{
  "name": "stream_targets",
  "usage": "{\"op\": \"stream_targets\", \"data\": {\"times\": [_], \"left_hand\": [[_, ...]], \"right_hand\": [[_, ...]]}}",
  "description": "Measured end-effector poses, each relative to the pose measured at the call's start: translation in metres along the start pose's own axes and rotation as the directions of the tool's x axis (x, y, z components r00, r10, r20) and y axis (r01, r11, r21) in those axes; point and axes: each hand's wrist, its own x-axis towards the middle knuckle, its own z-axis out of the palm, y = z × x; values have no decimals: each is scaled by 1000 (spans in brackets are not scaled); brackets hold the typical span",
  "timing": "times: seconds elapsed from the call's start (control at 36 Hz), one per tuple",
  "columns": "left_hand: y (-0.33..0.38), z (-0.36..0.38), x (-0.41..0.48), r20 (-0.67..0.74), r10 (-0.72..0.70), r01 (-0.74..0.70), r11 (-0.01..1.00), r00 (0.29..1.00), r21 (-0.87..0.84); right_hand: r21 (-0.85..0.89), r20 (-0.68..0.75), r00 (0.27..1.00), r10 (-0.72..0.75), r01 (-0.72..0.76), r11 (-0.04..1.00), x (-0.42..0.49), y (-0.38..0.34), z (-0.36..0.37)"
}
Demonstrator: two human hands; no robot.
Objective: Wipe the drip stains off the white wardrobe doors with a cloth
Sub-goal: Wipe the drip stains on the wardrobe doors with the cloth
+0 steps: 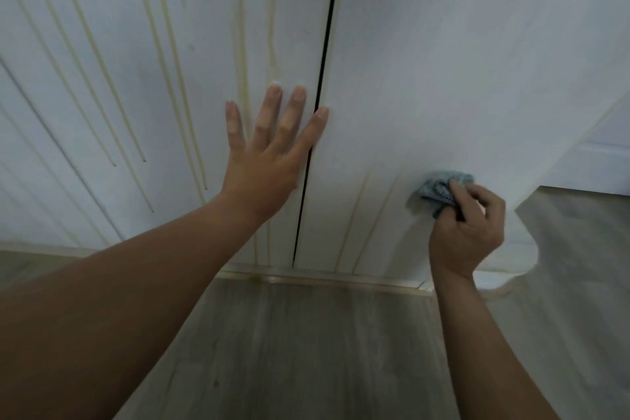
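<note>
- The left hand [269, 160] lies flat and spread wide on the wardrobe doors [443, 61], holding nothing, its forefinger across the dark gap [324, 54] between them.
- The right hand [467, 228] pinches a bunched blue cloth [439, 189] against the door right of the gap, low down near the floor [306, 351].
- Yellowish drip stains [170, 54] streak the door left of the gap; two fainter ones run between the gap and the cloth.
</note>
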Motion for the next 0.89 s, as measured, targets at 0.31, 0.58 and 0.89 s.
{"op": "stream_targets", "data": {"times": [0.31, 0.58, 0.89], "left_hand": [[0, -1, 1, -1, -13, 13, 1000, 1000, -6], [1, -3, 2, -23, 3, -2, 999, 1000, 52], [0, 0, 0, 21, 10, -11, 998, 1000, 68]], "right_hand": [[-122, 244, 969, 49, -20, 992, -92, 34, 8], [5, 302, 856, 420, -443, 897, -151, 13, 21], [30, 125, 951, 281, -287, 957, -132, 18, 37]]}}
